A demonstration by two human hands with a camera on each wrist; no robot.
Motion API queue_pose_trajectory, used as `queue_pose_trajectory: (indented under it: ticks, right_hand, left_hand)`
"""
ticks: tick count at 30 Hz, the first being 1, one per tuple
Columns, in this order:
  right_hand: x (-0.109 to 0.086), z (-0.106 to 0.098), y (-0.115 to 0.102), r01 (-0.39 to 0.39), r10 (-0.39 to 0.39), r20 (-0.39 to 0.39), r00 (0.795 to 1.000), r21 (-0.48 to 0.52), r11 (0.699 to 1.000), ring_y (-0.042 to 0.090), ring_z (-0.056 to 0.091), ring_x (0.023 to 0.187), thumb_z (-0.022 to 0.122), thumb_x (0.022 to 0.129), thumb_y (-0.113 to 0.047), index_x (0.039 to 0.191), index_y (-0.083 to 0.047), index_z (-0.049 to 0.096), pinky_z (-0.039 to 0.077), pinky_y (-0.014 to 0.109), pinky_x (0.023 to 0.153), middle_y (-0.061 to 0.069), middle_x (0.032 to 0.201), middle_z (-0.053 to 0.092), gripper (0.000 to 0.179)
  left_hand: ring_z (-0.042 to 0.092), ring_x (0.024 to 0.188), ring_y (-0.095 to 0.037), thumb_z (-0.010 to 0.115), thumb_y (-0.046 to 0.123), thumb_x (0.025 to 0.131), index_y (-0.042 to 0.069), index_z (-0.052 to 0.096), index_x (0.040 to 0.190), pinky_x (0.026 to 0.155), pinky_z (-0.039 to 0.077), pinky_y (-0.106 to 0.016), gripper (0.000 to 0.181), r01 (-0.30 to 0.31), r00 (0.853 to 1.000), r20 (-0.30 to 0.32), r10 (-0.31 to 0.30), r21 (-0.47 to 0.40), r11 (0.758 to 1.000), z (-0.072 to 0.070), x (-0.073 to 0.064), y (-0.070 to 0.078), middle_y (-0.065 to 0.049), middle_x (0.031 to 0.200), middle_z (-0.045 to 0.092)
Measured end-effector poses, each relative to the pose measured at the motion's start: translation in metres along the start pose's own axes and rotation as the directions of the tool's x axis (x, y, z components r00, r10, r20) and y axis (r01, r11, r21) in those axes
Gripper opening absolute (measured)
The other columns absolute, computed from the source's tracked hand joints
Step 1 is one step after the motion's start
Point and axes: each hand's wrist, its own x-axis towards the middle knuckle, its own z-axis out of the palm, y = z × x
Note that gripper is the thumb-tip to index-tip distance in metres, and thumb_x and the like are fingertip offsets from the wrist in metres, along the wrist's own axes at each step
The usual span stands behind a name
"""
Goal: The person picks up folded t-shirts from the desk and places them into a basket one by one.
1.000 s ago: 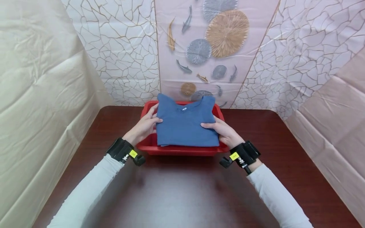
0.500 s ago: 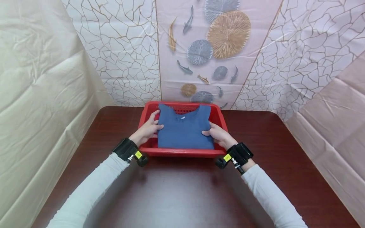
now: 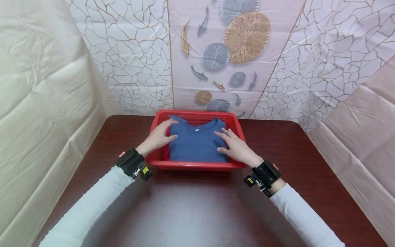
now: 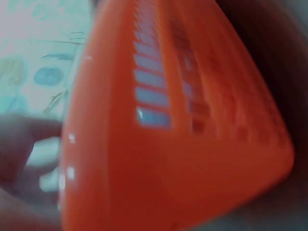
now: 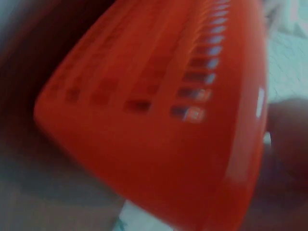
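A folded blue shirt (image 3: 197, 145), its neckline toward the back, lies inside a red plastic basket (image 3: 197, 166). Over the basket's left side is my left hand (image 3: 157, 138), fingers and thumb spread apart, holding nothing. My right hand (image 3: 237, 148) hovers above the shirt's right edge with its fingers extended and parted. In the left wrist view the slotted wall of the basket (image 4: 144, 178) fills most of the frame, and part of the left hand (image 4: 19, 159) shows beyond the rim. The right wrist view is blurred; the basket wall (image 5: 159, 159) hides much of the right hand (image 5: 291, 144).
The basket stands at the back of a dark reddish-brown table (image 3: 191, 209). Behind it hangs a patterned cloth (image 3: 216, 82) with fish and round leaf shapes. Pale cloth drapes (image 3: 46, 103) close in both sides.
The shirt has gone down from above the rim into the basket. Both hands have let go of it, and their fingers have spread away from its sides.
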Motion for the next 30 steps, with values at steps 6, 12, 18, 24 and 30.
queue_pose_trajectory:
  ticks: [6, 12, 18, 24, 30]
  right_hand:
    - [0.005, 0.007, 0.001, 0.142, -0.125, 0.211, 0.969, -0.069, 0.987, 0.042, 0.009, 0.137, 0.063, 0.081, -0.043, 0.145, -0.023, 0.032, 0.038, 0.058, 0.099, 0.021, 0.153, 0.018, 0.074]
    - [0.006, 0.014, 0.0, 0.043, -0.002, 0.362, 0.932, -0.104, 0.994, 0.039, 0.009, 0.138, 0.061, 0.08, -0.049, 0.146, -0.031, 0.028, 0.043, 0.056, 0.095, 0.017, 0.155, 0.012, 0.076]
    - [0.004, 0.019, 0.001, 0.029, 0.013, 0.368, 0.93, -0.107, 0.994, 0.038, 0.01, 0.137, 0.061, 0.081, -0.046, 0.146, -0.032, 0.027, 0.047, 0.054, 0.091, 0.016, 0.155, 0.012, 0.076]
    - [0.006, 0.015, 0.002, 0.047, -0.022, 0.271, 0.962, -0.087, 0.995, 0.039, 0.022, 0.134, 0.067, 0.078, -0.042, 0.142, -0.025, 0.038, 0.041, 0.059, 0.096, 0.02, 0.151, 0.024, 0.072]
    - [-0.021, 0.012, -0.02, 0.028, -0.032, -0.026, 0.999, -0.118, 0.993, 0.035, 0.028, 0.133, 0.064, 0.084, -0.032, 0.134, -0.012, 0.05, 0.036, 0.056, 0.101, 0.019, 0.142, 0.043, 0.055]
  left_hand:
    - [0.006, 0.135, -0.048, 0.066, 0.047, 0.079, 0.02, 0.039, 0.142, 0.104, 0.014, -0.071, 0.074, -0.157, 0.935, 0.349, 0.062, 0.252, 0.955, 0.011, 0.0, 0.0, -0.02, 0.152, 0.022]
    - [0.003, 0.136, -0.047, 0.064, 0.05, 0.077, 0.026, 0.03, 0.146, 0.103, 0.015, -0.071, 0.08, -0.043, 0.875, 0.473, -0.106, 0.293, 0.955, 0.022, -0.009, -0.001, -0.018, 0.154, 0.014]
    - [0.003, 0.136, -0.046, 0.064, 0.051, 0.077, 0.028, 0.026, 0.147, 0.105, 0.016, -0.069, 0.083, -0.034, 0.868, 0.48, -0.131, 0.32, 0.947, 0.029, -0.01, 0.001, -0.017, 0.155, 0.013]
    - [0.017, 0.135, -0.042, 0.068, 0.045, 0.076, 0.024, 0.036, 0.144, 0.106, 0.026, -0.061, 0.077, -0.073, 0.894, 0.438, -0.091, 0.343, 0.937, 0.025, -0.004, 0.007, -0.016, 0.151, 0.026]
    - [0.048, 0.12, -0.027, 0.06, 0.029, 0.087, 0.013, 0.057, 0.128, 0.099, 0.042, -0.049, 0.044, -0.161, 0.98, 0.182, 0.084, 0.463, 0.872, 0.024, -0.027, 0.033, -0.01, 0.129, 0.058]
